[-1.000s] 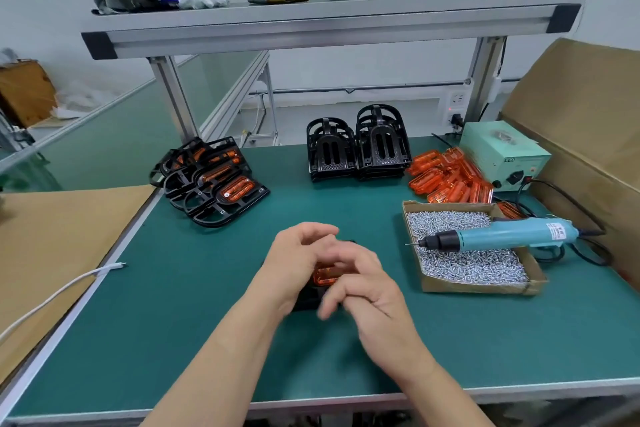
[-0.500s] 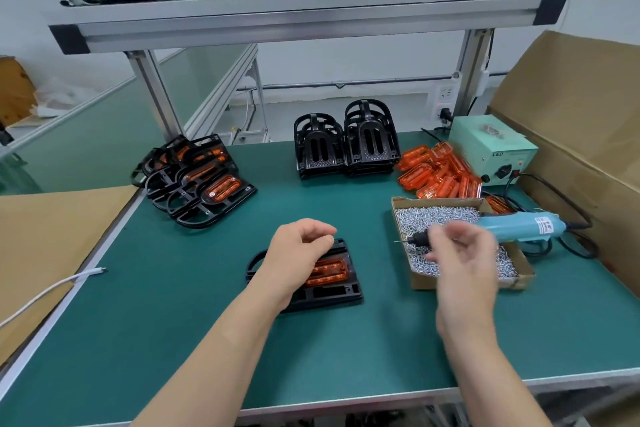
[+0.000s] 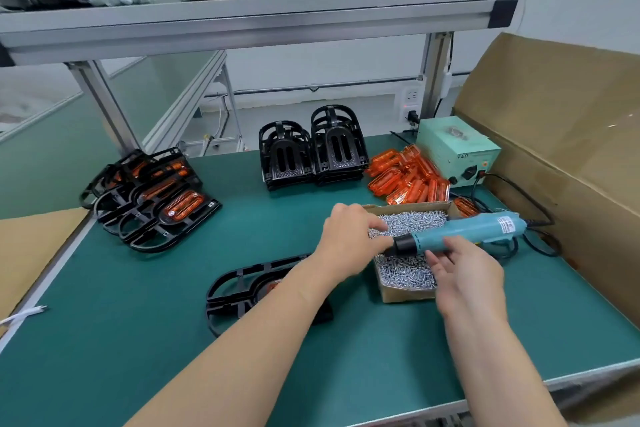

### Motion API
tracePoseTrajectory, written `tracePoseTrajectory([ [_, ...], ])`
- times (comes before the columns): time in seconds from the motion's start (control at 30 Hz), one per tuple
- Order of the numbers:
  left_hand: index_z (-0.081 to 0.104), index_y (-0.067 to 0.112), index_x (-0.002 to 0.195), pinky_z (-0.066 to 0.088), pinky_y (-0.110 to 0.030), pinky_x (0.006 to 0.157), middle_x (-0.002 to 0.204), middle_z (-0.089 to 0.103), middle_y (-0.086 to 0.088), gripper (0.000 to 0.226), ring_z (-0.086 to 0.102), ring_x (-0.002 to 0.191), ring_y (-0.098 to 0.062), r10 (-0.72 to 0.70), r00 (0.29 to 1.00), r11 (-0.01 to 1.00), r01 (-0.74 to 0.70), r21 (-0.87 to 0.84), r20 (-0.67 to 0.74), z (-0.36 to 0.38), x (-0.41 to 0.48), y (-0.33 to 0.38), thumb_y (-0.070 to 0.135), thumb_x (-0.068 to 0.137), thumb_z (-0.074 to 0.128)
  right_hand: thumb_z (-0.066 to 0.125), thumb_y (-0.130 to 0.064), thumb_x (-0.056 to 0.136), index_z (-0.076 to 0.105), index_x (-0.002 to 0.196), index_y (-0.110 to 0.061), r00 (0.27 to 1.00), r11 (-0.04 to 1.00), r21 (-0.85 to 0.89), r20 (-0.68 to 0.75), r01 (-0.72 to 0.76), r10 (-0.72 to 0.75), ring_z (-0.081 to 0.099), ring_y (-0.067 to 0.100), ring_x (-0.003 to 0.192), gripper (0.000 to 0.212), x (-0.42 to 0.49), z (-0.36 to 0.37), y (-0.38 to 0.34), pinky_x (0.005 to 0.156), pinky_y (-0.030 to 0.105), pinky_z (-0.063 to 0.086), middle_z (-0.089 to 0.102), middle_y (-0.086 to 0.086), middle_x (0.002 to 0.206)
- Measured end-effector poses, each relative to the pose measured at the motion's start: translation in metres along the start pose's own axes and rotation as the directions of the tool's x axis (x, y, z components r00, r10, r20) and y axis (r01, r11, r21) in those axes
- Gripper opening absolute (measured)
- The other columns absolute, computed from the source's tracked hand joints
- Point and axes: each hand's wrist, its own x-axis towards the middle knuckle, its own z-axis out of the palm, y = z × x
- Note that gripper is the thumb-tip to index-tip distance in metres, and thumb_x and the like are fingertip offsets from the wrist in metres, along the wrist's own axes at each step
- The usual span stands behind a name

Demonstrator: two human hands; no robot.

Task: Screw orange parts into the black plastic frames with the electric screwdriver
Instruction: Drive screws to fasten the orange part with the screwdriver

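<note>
Teal driver (image 3: pixel 460 234) lies across the screw box (image 3: pixel 405 294), centre right. Our right hand (image 3: pixel 467 274) touches it, fingers loose; left hand (image 3: pixel 349 239) curled over screws (image 3: pixel 408 272), grip unclear.

Orange part (image 3: pixel 274 286) mostly under forearm (image 3: pixel 277 319); screwdriver (image 3: pixel 460 234) tip behind left hand (image 3: pixel 349 239)

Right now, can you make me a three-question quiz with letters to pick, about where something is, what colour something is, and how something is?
1. Where is the electric screwdriver? A on the top shelf; B across the screw box; C on the floor.
2. What colour is its body? A red; B yellow; C teal.
3. How is the screw box? A open, holding many screws; B lidded; C empty.
Answers: B, it lies over the box's screws; C, teal handle with black nose; A, silver screws fill the open top.
</note>
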Motion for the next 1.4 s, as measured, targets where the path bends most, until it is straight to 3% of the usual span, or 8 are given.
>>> tracePoseTrajectory([
  [0.2,0.073,0.029,0.103,0.032,-0.036,0.078,0.095,0.058,0.000,0.032,0.044,0.103,-0.024,0.087,0.980,0.943,-0.139,0.304,0.178,0.007,0.019,0.026,0.055,0.086,0.064,0.055,-0.003,0.100,0.057,0.111,-0.009,0.998,0.998,0.018,0.005,-0.064,0.064,0.062,0.018,0.082,0.012,0.013,0.009,-0.005,0.065,0.027,0.048,0.063,0.012,0.108],
  [0.43,0.076,0.023,0.101,0.039,-0.038,0.090,0.100,0.065,-0.005,0.030,0.048,0.104,-0.023,0.113,0.967,0.990,-0.129,0.054,0.229,-0.010,0.027,0.023,0.048,0.087,0.067,0.065,-0.034,0.096,0.063,0.114,-0.023,0.971,0.996,0.063,0.230,0.058,-0.071,0.065,0.005,0.076,0.021,0.024,0.022,-0.011,0.075,0.029,0.051,0.066,-0.007,0.088],
  [0.53,0.074,0.023,0.081,0.043,-0.034,0.075,0.081,0.065,0.000,0.033,0.054,0.079,-0.018,0.057,0.981,0.988,-0.029,-0.149,0.184,-0.010,0.028,0.024,0.052,0.091,0.060,0.066,-0.035,0.096,0.065,0.096,-0.022,0.966,0.985,0.136,0.222,0.103,-0.131,0.064,0.001,0.062,0.013,0.030,0.029,-0.013,0.067,0.023,0.053,0.067,-0.011,0.070],
  [0.6,0.073,0.024,0.083,0.044,-0.034,0.078,0.083,0.068,0.003,0.040,0.059,0.082,-0.018,-0.042,0.987,0.970,0.078,-0.230,0.158,-0.008,0.032,0.020,0.050,0.098,0.047,0.069,-0.028,0.095,0.064,0.093,-0.019,0.963,0.970,0.171,0.179,0.173,-0.203,0.062,0.002,0.058,0.010,0.033,0.031,-0.013,0.061,0.020,0.053,0.069,-0.011,0.067],
  [0.73,0.069,0.034,0.111,0.033,-0.038,0.084,0.103,0.067,0.006,0.021,0.046,0.104,-0.022,0.027,0.988,0.944,-0.076,0.320,0.154,0.006,0.043,0.003,0.039,0.097,0.056,0.073,-0.016,0.088,0.063,0.104,-0.008,0.959,0.952,0.217,0.141,0.213,-0.247,0.056,0.004,0.055,0.022,0.036,0.030,-0.012,0.056,0.017,0.049,0.064,-0.007,0.069],
  [0.9,0.069,0.037,0.107,0.021,-0.036,0.074,0.086,0.058,0.011,0.029,0.036,0.092,-0.018,0.137,0.968,0.871,-0.220,0.439,0.213,0.017,0.048,0.004,0.053,0.083,0.069,0.073,-0.015,0.086,0.061,0.116,-0.006,0.963,0.961,0.194,0.143,0.199,-0.228,0.053,0.004,0.054,0.034,0.040,0.031,-0.006,0.053,0.016,0.044,0.054,-0.003,0.067],
  [1.07,0.070,0.026,0.093,0.030,-0.036,0.082,0.095,0.070,0.005,0.004,0.054,0.099,-0.021,0.207,0.964,0.895,-0.257,0.365,0.169,0.025,0.048,0.006,0.028,0.089,0.069,0.072,-0.016,0.087,0.060,0.114,-0.006,0.965,0.962,0.201,0.146,0.184,-0.216,0.054,0.004,0.055,0.031,0.046,0.028,-0.004,0.055,0.016,0.046,0.058,-0.006,0.067],
  [1.4,0.070,0.022,0.076,0.044,-0.029,0.082,0.071,0.056,0.018,0.013,0.053,0.081,-0.010,0.114,0.993,0.993,-0.114,-0.009,0.000,0.028,0.035,0.001,0.011,0.082,0.068,0.072,-0.012,0.087,0.061,0.112,-0.005,0.967,0.959,0.221,0.141,0.178,-0.212,0.058,0.005,0.057,0.029,0.046,0.025,-0.005,0.059,0.017,0.050,0.067,-0.005,0.070],
])
